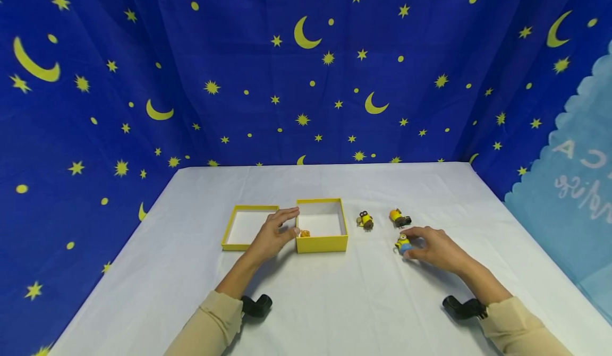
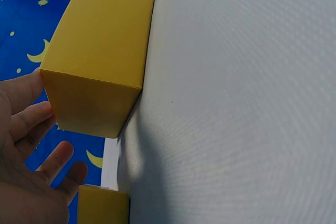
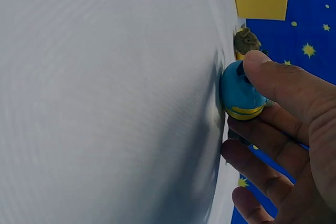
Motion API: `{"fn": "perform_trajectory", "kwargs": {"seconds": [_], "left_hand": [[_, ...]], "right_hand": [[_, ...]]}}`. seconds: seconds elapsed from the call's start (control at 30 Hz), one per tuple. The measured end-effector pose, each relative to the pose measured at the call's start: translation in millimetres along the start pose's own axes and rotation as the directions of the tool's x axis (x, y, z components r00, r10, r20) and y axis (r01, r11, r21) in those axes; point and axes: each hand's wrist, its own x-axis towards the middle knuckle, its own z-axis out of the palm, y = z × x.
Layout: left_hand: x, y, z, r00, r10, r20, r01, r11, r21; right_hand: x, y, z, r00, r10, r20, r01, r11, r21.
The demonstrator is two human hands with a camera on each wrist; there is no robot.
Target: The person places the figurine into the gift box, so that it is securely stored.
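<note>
1. Closest in, two beige sleeves (image 1: 206, 321) come up from the bottom, each with a black wrist cam (image 1: 257, 306) sticking out at the cuff.
2. Right hand (image 1: 437, 247): thumb and fingers pinch the blue toy (image 1: 404, 246), so the gap there is narrow, just the toy's width. In the right wrist view the thumb sits on one side and fingers on the other, with the lower fingers spread loosely off it. The toy is down by the worktop (image 1: 363, 303), right of the box; can't tell if it's actually touching the cloth.
3. Left hand (image 1: 273, 238): fingers fairly straight and spread, thumb apart from them. In the left wrist view a couple of tips touch the box's left side near its top edge, and the other fingers hang clear.
4. The box (image 1: 322, 244) is yellow with a white inside, open side up. There's a small orange thing (image 1: 305, 233) in its near left corner, too tiny to make out.
5. Left of the box, partly behind the left hand, sits the lid (image 1: 246, 232), shallow, white inside up.
6. Goggled toy (image 1: 366, 220) is just right of the box. Another toy (image 1: 398, 218) lies on its side a bit beyond the blue one.
7. Way back: a blue curtain (image 1: 248, 53) with yellow moons and stars.
</note>
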Motion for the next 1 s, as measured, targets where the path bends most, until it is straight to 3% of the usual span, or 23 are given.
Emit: {"fn": "perform_trajectory", "kwargs": {"seconds": [0.1,0.4,0.63,1.0], "left_hand": [[-4.7,13.0,-2.9,1.000,0.003,0.013,-0.003,1.000,0.006],[-7.4,17.7,-4.7,1.000,0.013,0.020,-0.013,1.000,-0.001],[8.4,-25.4,3.8,0.999,0.046,-0.007,-0.045,0.999,0.025],[7.3,-23.8,2.9,0.999,0.045,-0.003,-0.045,0.999,0.024]], "right_hand": [[-0.6,0.5,0.4,1.000,0.004,-0.014,-0.004,1.000,-0.006],[-0.7,-0.7,-1.0,1.000,0.010,-0.017,-0.010,1.000,-0.006],[2.6,-5.4,-3.6,1.000,0.017,-0.011,-0.016,0.999,0.047],[11.2,-16.5,-3.9,0.993,-0.050,-0.107,0.061,0.993,0.103]]}}
